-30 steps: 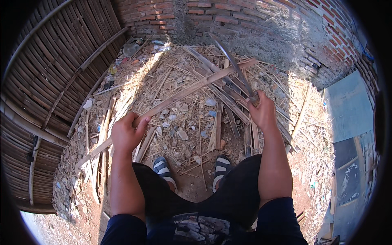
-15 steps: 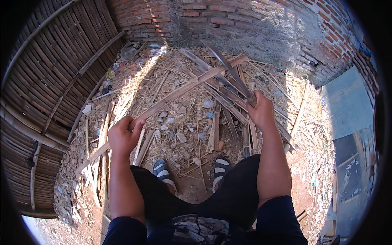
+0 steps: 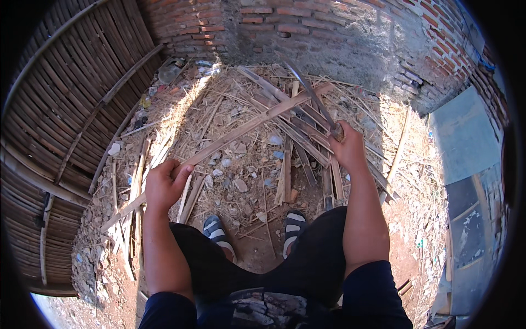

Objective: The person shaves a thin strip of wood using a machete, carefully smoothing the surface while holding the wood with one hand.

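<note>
My left hand (image 3: 165,185) is closed around the lower part of a long split bamboo strip (image 3: 235,135), its thumb lying along the top. The strip slants up to the right, its far end above a loose pile of bamboo pieces (image 3: 303,131). In my right hand (image 3: 349,149) is the short handle of a machete (image 3: 319,103), with its long, slightly curved dark blade pointing up and to the left. The blade crosses the strip near the strip's far end. Whether the two touch, I cannot tell.
Rubble, straw and stones (image 3: 241,185) cover the ground around my sandalled feet (image 3: 219,234). A brick wall (image 3: 307,27) closes off the far side. On the left stands a bamboo-slat wall (image 3: 66,82), with loose sticks (image 3: 136,203) near it. Grey-blue sheets (image 3: 466,134) lean at right.
The machete has turned slightly, so its blade looks thinner and more curved. The strip's far end sits slightly lower in view. Both hands keep their hold, and the whole view has shifted a little.
</note>
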`<action>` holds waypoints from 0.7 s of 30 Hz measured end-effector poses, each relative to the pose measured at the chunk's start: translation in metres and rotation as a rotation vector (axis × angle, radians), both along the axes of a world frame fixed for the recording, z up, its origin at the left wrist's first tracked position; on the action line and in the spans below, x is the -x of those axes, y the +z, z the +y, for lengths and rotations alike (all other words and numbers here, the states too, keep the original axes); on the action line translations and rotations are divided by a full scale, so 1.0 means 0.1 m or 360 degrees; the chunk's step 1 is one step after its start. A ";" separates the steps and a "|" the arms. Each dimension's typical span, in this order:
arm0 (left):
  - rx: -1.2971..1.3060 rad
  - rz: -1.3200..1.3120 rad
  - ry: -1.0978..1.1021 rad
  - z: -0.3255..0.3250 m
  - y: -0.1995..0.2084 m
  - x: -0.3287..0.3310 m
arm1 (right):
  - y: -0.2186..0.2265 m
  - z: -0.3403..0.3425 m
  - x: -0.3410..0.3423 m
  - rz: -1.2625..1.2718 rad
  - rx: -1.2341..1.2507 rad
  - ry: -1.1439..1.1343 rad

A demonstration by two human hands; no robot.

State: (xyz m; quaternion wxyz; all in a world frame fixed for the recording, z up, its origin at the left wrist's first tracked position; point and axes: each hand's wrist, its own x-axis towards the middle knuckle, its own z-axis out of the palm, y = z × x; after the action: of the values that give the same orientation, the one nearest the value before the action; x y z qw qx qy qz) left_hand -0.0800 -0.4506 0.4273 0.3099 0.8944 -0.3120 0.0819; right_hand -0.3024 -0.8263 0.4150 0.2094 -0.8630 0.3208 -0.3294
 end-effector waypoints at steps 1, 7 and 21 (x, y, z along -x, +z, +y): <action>-0.0049 -0.0017 -0.0016 -0.03 -0.01 0.00 | -0.04 -0.06 0.04 0.0087 -0.0037 -0.0029; -0.0102 -0.0054 0.0014 -0.03 -0.08 -0.04 | 0.16 0.53 -0.07 0.0561 0.0238 0.0338; -0.0243 -0.0479 0.0117 -0.01 0.15 -0.11 | 0.02 0.22 0.05 -0.0246 -0.0390 0.0226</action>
State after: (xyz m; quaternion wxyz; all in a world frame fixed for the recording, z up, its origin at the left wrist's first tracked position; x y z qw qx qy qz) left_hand -0.0686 -0.4520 0.4421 0.1877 0.9037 -0.3274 0.2023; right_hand -0.3077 -0.8045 0.4174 0.3597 -0.8236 0.2798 -0.3377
